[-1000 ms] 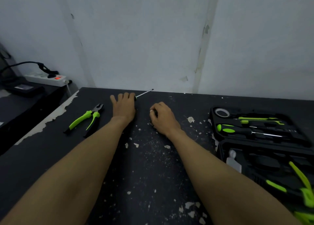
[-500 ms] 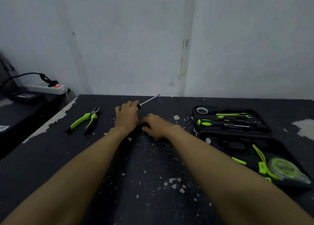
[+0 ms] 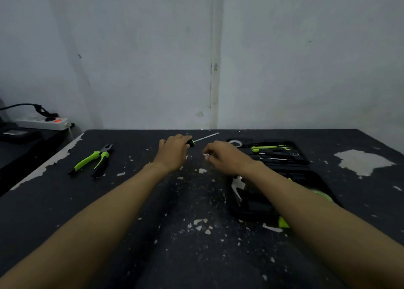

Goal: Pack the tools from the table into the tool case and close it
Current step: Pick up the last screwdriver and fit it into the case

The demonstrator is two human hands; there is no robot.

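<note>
My left hand (image 3: 172, 153) is closed around the black-and-green handle of a screwdriver (image 3: 205, 137), whose metal shaft points right and away, just above the black table (image 3: 131, 201). My right hand (image 3: 225, 157) hovers beside it with fingers curled; what it holds, if anything, is hidden. Green-handled pliers (image 3: 94, 160) lie on the table to the left. The open black tool case (image 3: 303, 164) sits at the right with several green tools and a tape roll (image 3: 235, 143) in its far half. My right forearm covers much of its near half.
White paint flakes litter the table (image 3: 202, 222), and a bare pale patch (image 3: 363, 161) shows at the far right. A white power strip (image 3: 43, 122) with a plugged cable rests on a lower dark surface at the left. A grey wall stands right behind the table.
My left hand has closed on the screwdriver and raised it off the table. My right hand has lifted and moved right, nearer the case. The view has shifted, so the case sits closer to centre.
</note>
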